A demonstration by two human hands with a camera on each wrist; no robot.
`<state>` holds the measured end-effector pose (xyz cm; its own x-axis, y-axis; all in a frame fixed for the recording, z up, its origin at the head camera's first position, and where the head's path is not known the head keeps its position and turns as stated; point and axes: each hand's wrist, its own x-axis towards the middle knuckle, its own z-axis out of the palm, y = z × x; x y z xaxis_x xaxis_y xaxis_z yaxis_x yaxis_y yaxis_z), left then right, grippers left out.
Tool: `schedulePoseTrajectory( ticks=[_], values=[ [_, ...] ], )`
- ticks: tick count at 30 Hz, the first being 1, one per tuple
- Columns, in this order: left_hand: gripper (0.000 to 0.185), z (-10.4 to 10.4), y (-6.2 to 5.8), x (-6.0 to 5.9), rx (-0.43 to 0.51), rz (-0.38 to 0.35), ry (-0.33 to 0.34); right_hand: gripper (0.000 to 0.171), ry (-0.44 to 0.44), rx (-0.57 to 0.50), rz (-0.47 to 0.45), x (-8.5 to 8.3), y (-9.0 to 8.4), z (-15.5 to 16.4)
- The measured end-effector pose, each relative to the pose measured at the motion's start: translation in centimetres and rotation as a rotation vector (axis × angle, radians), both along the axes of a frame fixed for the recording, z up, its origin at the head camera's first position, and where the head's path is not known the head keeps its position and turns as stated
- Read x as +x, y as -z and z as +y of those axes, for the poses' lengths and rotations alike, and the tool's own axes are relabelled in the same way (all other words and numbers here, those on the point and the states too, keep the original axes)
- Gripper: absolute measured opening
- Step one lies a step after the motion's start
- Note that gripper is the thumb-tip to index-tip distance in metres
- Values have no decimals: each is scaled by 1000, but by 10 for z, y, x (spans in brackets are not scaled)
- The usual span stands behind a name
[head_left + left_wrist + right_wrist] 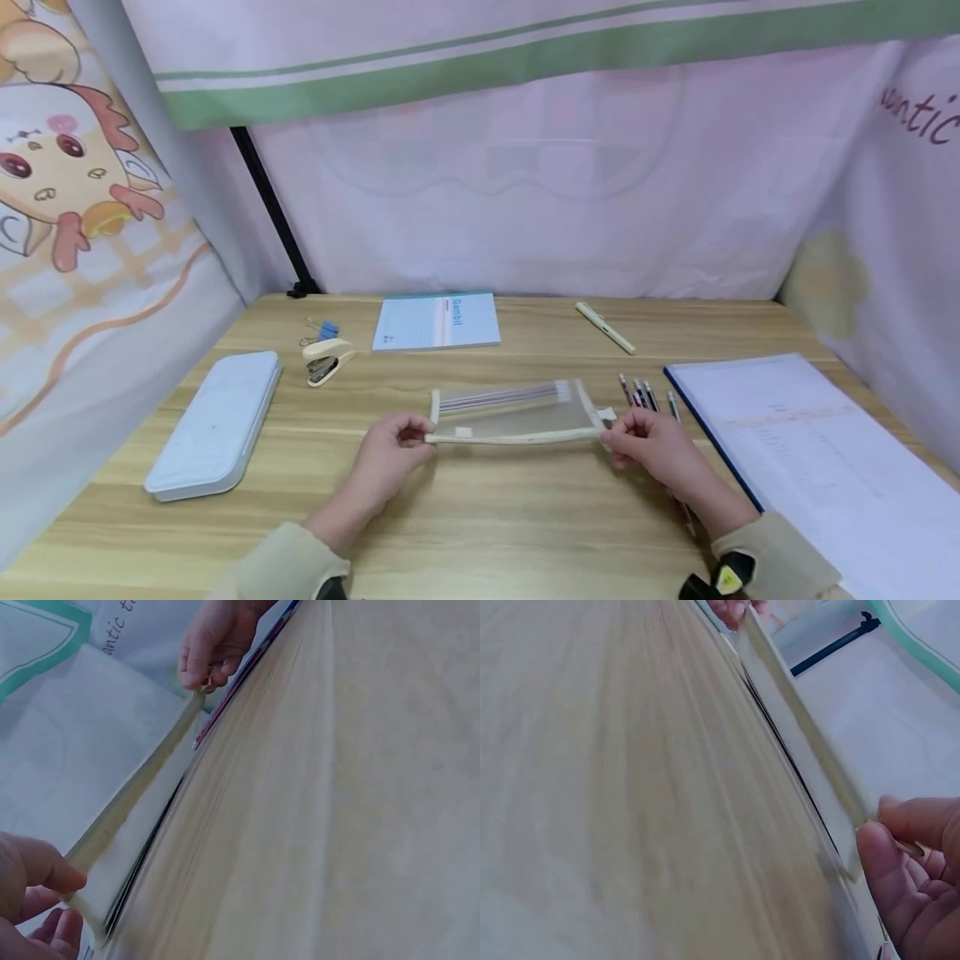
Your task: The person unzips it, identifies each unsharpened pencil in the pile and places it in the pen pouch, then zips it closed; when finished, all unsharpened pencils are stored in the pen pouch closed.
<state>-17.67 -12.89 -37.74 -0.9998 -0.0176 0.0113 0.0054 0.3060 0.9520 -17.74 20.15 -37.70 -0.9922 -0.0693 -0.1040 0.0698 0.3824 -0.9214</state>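
Both hands pinch the clear pencil pouch [513, 412] near the counter's [480, 517] front edge: left hand [390, 458] its left end, right hand [648, 446] its zipper end.

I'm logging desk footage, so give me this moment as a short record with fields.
left hand: pinches the left end of the clear pencil pouch
right hand: pinches the pouch's right end
pouch: holds pencils, lies on the wooden desk
loose pencils: right of the pouch
left side: white case, stapler
back: notebook, pen
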Motion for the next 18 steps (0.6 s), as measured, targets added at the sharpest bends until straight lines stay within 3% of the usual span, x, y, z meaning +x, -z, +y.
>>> schedulePoseTrajectory(
  ticks=[6, 15, 18],
  values=[
    [34, 3, 4, -3, 2, -60, 14, 40, 16, 3, -99, 1, 3, -6],
    [36, 2, 7, -13, -69, -57, 14, 34, 5, 86, -62, -2, 4, -12],
    [36, -3, 1, -13, -102, -74, 37, 34, -34, 151, -55, -1, -1, -12]
  ],
)
